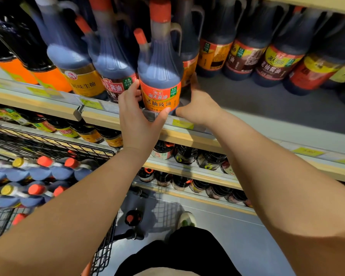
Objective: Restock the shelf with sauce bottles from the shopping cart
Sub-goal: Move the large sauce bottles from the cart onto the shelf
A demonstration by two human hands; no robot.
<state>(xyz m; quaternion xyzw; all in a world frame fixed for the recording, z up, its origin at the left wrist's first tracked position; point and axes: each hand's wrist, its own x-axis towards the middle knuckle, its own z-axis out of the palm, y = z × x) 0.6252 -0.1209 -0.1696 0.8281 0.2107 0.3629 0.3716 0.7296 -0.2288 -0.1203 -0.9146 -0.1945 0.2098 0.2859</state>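
Grey shelf point(247, 108), front edge: the sauce bottle point(160, 76) stands there, glossy dark, orange label, red cap. Now the left hand point(135, 116) wraps its left side and the right hand point(199, 108) cups the right. Ribbed jugs point(112, 62) crowd beside it; wire cart point(48, 144) sits below-left.

Bare arms stretched forward, left hand point(136, 116) and right hand point(200, 108) gripping one sauce bottle point(160, 72) between them
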